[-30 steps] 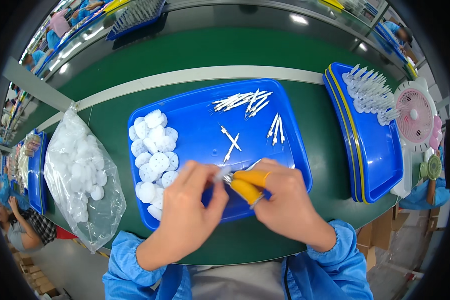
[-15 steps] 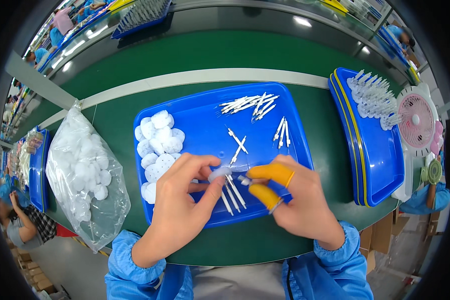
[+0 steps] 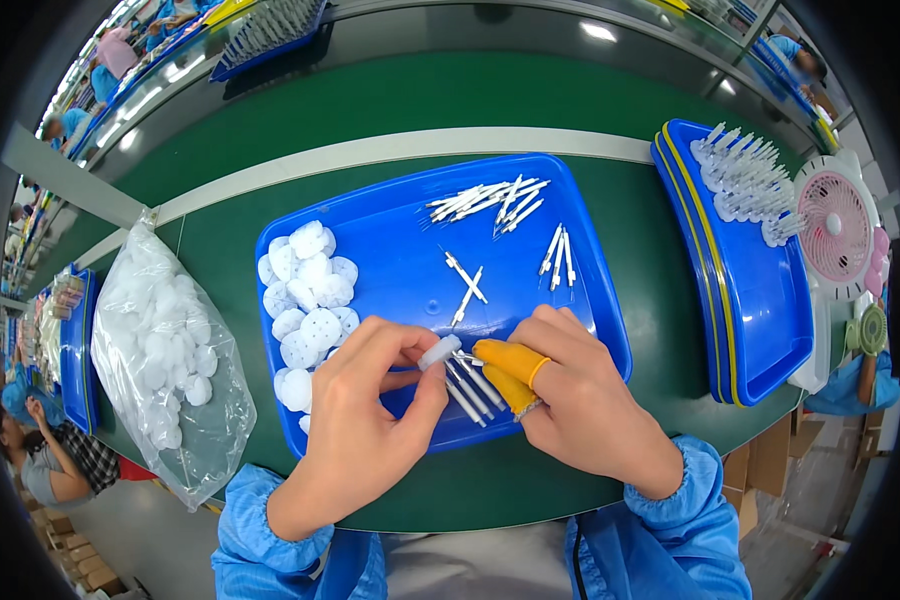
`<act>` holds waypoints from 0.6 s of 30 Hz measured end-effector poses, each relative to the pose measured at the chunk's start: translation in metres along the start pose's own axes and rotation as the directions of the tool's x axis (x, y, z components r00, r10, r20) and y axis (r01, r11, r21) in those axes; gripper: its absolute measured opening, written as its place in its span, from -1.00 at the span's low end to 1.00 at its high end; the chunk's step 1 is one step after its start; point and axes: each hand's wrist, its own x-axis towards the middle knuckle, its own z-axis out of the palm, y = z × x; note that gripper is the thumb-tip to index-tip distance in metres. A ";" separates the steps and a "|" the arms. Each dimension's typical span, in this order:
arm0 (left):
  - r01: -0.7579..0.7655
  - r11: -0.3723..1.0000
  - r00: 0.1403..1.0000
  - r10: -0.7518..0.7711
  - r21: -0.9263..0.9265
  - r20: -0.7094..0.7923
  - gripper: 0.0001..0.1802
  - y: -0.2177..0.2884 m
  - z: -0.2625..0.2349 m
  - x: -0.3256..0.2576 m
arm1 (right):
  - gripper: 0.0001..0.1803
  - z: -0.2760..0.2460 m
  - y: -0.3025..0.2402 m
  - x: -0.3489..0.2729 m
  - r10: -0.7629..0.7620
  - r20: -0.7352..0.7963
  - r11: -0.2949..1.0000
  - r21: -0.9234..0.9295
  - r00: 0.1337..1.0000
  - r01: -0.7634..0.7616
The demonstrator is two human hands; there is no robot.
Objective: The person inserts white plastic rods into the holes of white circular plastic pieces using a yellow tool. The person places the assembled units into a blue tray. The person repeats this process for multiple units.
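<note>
Clear plastic bag of white round discs [image 3: 165, 350] lying at far left on green bench. Left hand [image 3: 365, 420] closed in pinch on small white round plastic disc [image 3: 438, 351], held just above near edge of blue plastic tray [image 3: 410, 270]. Thin white plastic pins [image 3: 470, 385] bunched under right hand [image 3: 580, 400] — one gripped between orange-cotted fingertips [image 3: 505, 362], tip touching disc. Advisable: pin kept square to disc centre, pressed gently — bending avoided.

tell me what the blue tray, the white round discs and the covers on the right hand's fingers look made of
Blue tray: likely moulded plastic, glossy, with light glare and rounded rims. White round discs: probably plastic, matte white with dotted faces; hard to be sure. Finger covers: look like thin rubber or latex, smooth orange-yellow, with a rolled edge.
</note>
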 end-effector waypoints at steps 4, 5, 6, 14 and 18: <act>0.051 0.998 0.999 -0.052 -0.029 -0.013 -0.85 -0.001 0.001 -0.002 | -0.60 0.000 -0.002 0.000 0.004 0.034 1.000 0.002 0.999 -0.004; 0.058 0.998 0.998 -0.058 -0.032 -0.019 -0.85 -0.003 0.001 -0.002 | -0.65 -0.002 -0.004 0.000 0.005 0.063 1.000 0.000 0.998 -0.005; 0.063 0.997 0.998 -0.064 -0.037 -0.022 -0.85 -0.004 0.001 -0.002 | -0.66 -0.004 -0.005 0.000 0.002 0.082 1.000 0.013 0.997 -0.003; 0.036 0.999 0.999 -0.036 0.000 -0.020 -0.86 0.000 0.004 -0.001 | -0.48 -0.001 0.001 0.000 0.013 0.035 0.999 0.028 0.999 -0.014; 0.023 1.000 1.000 -0.023 -0.001 -0.010 -0.86 -0.001 0.005 -0.003 | -0.56 0.001 -0.002 0.000 0.009 0.045 0.999 0.037 0.999 -0.010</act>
